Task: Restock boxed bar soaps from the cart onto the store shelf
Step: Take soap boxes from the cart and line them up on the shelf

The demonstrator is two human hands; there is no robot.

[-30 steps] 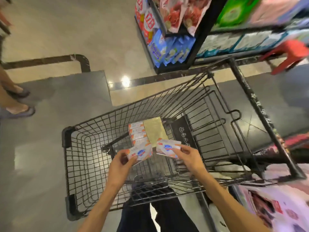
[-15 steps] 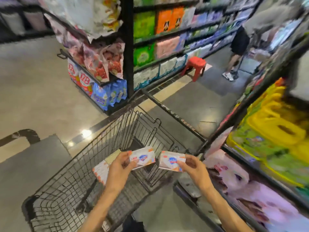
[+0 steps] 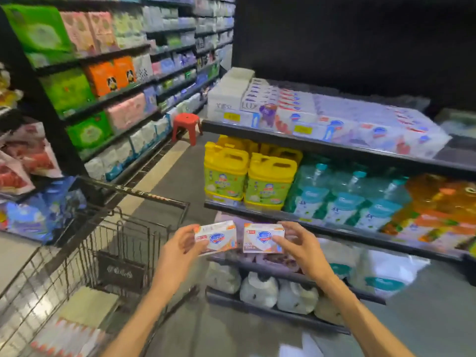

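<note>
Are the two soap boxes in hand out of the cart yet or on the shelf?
Out, not shelved: left hand and right hand each hold one soap box in the air.

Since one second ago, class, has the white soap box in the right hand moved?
Yes. The white soap box left the wire cart, now in front of the shelf.

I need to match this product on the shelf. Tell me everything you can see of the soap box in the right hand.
The soap box is a small rectangular carton, seemingly cardboard, white and pale orange with a blue shield logo on its front. It looks closed and undamaged, held level, front toward the camera. The right hand grips its right end, fingers over the front. It hangs before the lower shelves, apart from the left hand's box.
</note>
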